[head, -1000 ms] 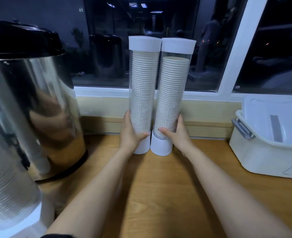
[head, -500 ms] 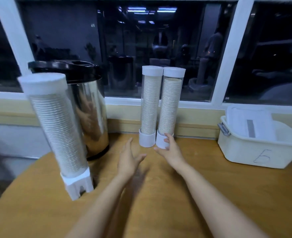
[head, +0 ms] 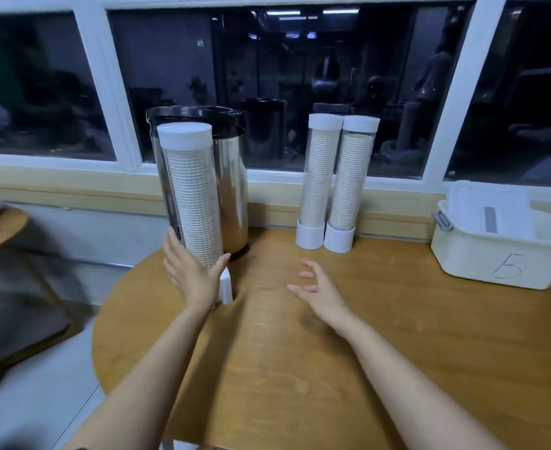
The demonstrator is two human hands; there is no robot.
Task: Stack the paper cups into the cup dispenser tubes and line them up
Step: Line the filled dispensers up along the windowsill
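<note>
Dark windows (head: 267,92) behind wooden table (head: 300,368)

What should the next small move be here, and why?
Probably curl the left hand around the third tube: it is open at the tube's lower part, and that tube stands apart by the urn, while the other two tubes stand side by side at the wall.

A second ago both hands held the two cup tubes (head: 319,177) by the window; now they have let go. The left hand (head: 192,277) has gone over to the third cup tube (head: 191,190) in front of the metal pot (head: 233,196), its fingers straight and spread on both sides of the tube's low end; the right hand (head: 320,292) hangs with loose fingers over the table (head: 300,368), well apart from the pair; the head has pulled back and turned left.
</note>
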